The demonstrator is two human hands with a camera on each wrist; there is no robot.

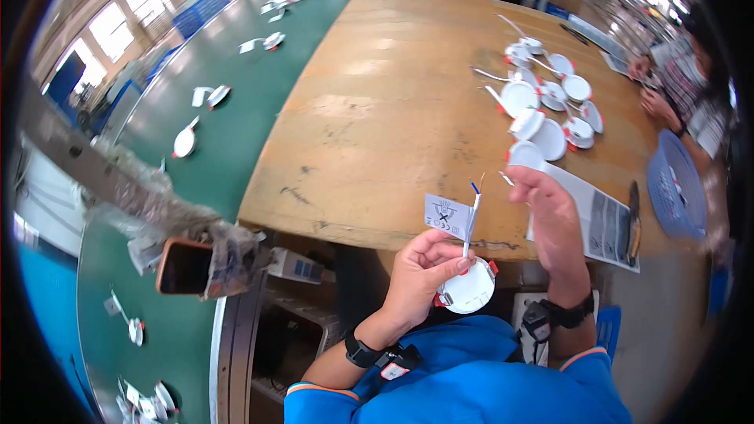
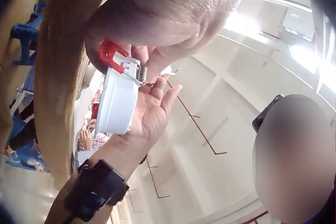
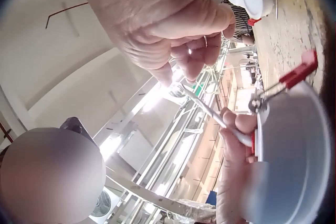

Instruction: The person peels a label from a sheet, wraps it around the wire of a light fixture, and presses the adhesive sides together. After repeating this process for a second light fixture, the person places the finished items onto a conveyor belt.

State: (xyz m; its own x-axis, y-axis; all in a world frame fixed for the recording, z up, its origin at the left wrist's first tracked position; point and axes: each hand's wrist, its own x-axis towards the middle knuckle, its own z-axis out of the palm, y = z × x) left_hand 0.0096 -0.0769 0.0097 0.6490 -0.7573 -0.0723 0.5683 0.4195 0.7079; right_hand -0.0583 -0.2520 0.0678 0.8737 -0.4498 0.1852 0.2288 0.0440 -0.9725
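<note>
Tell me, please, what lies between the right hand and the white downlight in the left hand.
In the right wrist view, the white cable lies between the right hand and the downlight, the left hand at its base.

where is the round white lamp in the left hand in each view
Head: the lamp is low, right of centre, in the left hand.
Left wrist: the lamp is left of centre, below the left hand.
Right wrist: the lamp looms large at lower right.
Shared landmark: a red clip at the lamp's edge.
</note>
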